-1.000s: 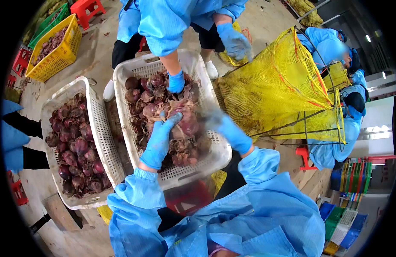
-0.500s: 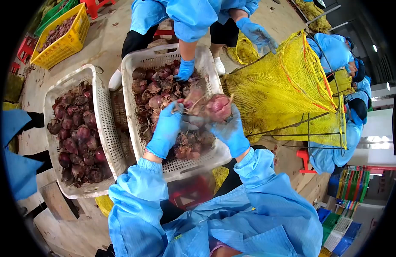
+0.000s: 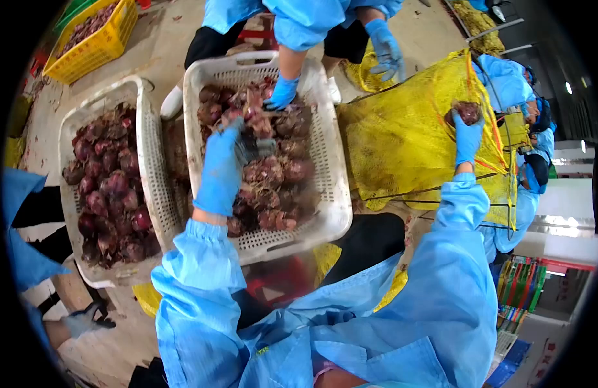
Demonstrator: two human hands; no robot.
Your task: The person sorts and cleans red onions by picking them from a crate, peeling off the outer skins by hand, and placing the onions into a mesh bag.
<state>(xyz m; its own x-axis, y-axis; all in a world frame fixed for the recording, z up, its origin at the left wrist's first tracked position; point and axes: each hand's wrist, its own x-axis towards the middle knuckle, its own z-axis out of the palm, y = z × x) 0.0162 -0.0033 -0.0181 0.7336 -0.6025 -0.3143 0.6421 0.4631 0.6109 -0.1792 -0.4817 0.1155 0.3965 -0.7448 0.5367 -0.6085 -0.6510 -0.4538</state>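
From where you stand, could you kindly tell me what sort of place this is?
Probably an onion packing shed: white perforated plastic crates hold round purple onions, with a large yellow mesh sack nearby.

Wearer: 2 hands, i.e. L hand (image 3: pixel 221 171) + R hand (image 3: pixel 468 139). Onion (image 3: pixel 467 112) in R hand: 1. White crates (image 3: pixel 330 142): 2, ea. w/ many onions (image 3: pixel 111 187); overlap, exact ct. not poss. Yellow crate (image 3: pixel 114 40), top L: 1. Green crate (image 3: pixel 76 14), part. in view: 1. Yellow mesh bag (image 3: pixel 402 123) on frame: 1. Co-worker opp. (image 3: pixel 305 26): 1, w/ 2 blue gloves (image 3: pixel 386 55), 2 white shoes (image 3: pixel 173 102). People far R (image 3: pixel 506 81): min. 2, overlapping, exact no. unclear.
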